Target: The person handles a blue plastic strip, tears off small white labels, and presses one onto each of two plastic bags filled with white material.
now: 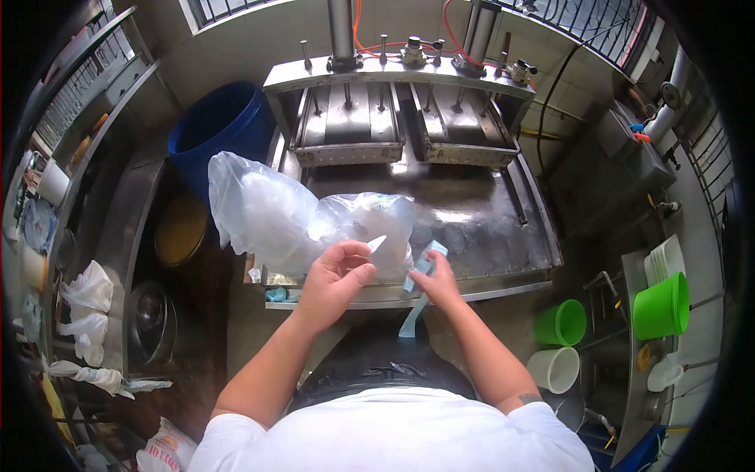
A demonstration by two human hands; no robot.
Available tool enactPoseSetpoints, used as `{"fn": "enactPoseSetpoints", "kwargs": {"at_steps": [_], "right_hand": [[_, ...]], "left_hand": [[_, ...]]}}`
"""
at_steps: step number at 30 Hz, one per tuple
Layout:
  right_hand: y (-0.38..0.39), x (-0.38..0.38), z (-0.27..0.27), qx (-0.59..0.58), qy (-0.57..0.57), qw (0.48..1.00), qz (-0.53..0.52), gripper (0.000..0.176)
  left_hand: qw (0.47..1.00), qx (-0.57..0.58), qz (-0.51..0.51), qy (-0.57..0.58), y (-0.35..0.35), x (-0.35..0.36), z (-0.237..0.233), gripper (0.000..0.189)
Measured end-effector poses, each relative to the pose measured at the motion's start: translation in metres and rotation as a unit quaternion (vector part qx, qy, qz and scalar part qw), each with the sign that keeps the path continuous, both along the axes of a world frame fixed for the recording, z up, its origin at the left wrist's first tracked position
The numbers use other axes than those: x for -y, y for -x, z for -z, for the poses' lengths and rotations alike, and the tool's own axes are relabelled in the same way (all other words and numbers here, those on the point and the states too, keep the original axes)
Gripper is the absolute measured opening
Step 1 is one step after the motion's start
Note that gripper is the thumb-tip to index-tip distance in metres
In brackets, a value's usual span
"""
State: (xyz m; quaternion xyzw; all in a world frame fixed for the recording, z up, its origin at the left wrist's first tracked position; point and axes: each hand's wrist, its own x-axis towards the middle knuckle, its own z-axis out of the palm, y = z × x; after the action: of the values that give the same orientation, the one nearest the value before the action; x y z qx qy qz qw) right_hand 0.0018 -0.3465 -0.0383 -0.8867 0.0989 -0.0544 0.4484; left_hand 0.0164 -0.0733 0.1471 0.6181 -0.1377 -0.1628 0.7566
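Observation:
My left hand (340, 282) is pinched around a small white pointed piece (377, 244), in front of the clear plastic bags. My right hand (437, 277) grips a light blue strip (417, 278), whose lower end hangs down in front of my dark apron. One clear bag (263, 208) with whitish contents leans at the left of the metal table, and a second bag (370, 220) sits against it, just beyond my left hand. What fills the bags is too blurred to tell.
A metal press (401, 76) with two trays stands at the back of the steel table (503, 256). Behind the bags is a blue barrel (212, 130). Green buckets (560, 322) and a white bucket (553, 370) are at the right, steel shelving (118, 236) at the left.

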Motion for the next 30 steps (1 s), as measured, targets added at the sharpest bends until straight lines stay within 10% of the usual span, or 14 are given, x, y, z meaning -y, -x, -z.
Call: {"fn": "enactPoseSetpoints", "kwargs": {"at_steps": [5,23,30], "right_hand": [[0.033,0.011,-0.027,-0.01,-0.287,0.951,0.117,0.048],[0.024,-0.014,-0.102,0.081,-0.474,0.875,0.059,0.024],[0.016,-0.035,-0.14,0.064,-0.499,0.863,0.048,0.034]], "left_hand": [[0.998,-0.04,-0.033,0.025,-0.007,-0.002,0.006,0.024],[0.975,-0.178,-0.036,0.125,-0.03,0.023,0.021,0.011],[0.999,0.028,-0.032,-0.02,-0.024,0.032,0.02,0.006]]}}
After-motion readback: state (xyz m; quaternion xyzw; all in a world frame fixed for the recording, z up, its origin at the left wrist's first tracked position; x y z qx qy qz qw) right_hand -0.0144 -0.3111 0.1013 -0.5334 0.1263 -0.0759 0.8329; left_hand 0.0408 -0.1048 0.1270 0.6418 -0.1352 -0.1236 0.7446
